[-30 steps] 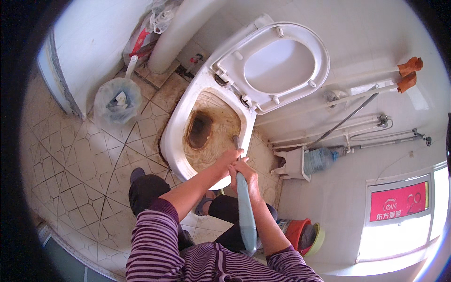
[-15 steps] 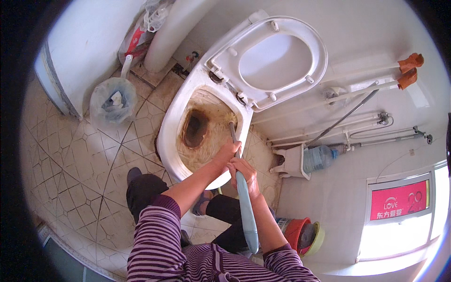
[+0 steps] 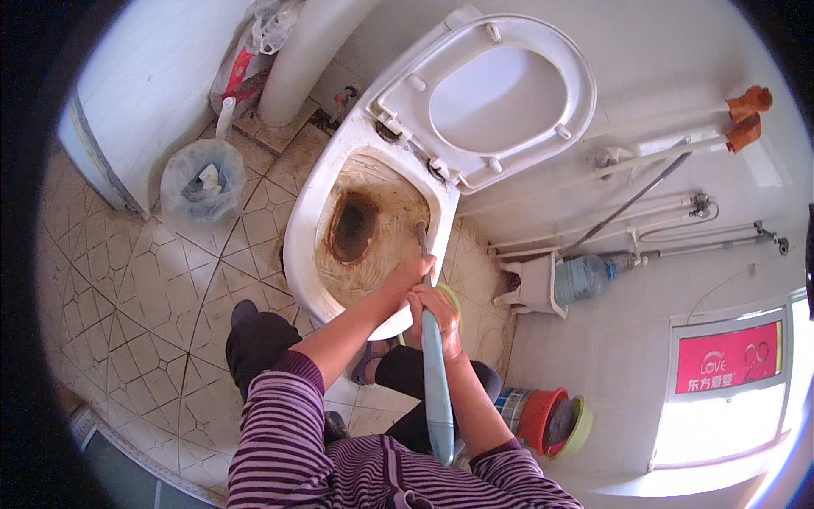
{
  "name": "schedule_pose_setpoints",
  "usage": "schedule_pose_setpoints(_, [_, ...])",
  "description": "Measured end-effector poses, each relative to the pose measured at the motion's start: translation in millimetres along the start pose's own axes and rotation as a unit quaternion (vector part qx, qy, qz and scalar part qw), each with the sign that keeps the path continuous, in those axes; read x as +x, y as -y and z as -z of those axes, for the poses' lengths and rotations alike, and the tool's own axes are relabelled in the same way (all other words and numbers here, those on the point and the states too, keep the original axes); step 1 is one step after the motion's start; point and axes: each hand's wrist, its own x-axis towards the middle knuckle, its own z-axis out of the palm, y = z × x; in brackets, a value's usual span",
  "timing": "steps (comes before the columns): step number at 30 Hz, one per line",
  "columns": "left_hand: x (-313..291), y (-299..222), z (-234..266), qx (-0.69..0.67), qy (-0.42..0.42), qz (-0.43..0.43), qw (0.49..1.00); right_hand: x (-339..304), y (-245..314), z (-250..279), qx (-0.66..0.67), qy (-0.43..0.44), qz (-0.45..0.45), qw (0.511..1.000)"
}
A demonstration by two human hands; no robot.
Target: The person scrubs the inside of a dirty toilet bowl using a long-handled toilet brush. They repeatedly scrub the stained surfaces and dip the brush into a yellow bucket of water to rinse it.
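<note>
Both my hands grip a long-handled tool (image 3: 436,373) with a thin grey shaft and a thick pale blue handle. My left hand (image 3: 412,275) is closed round the shaft, over the front right of the toilet bowl. Just below it, my right hand (image 3: 441,312) wraps the top of the blue handle. The tool's far end touches or nearly touches the bowl's inner right wall; its kind of head cannot be made out. The white toilet (image 3: 298,254) has brown stains inside and a dark drain hole. Its seat and lid (image 3: 583,85) are raised.
A lined waste bin (image 3: 182,208) stands on the tiled floor (image 3: 153,314) at left. Along the right wall are a white stool (image 3: 536,288), a large water bottle (image 3: 581,278), pipes and rods. A red basin (image 3: 536,416) and green basin (image 3: 578,428) lie lower right.
The blue handle's lower end has swung slightly left, while the tool's far end stays near the same spot in the bowl. Something yellow-green now shows behind my right hand. The view has shifted slightly.
</note>
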Motion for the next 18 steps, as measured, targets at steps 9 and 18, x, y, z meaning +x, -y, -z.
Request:
schedule_pose_setpoints(9, [1.8, -32.5, 3.7, 0.078, -0.078, -0.115, 0.987, 3.9, -32.4, 3.7, 0.021, -0.051, -0.051, 0.997])
schedule_pose_setpoints(18, [-0.1, -15.4, -0.8, 0.064, -0.069, -0.074, 0.993, -4.5, -37.9, -3.8, 0.019, -0.043, -0.072, 0.996])
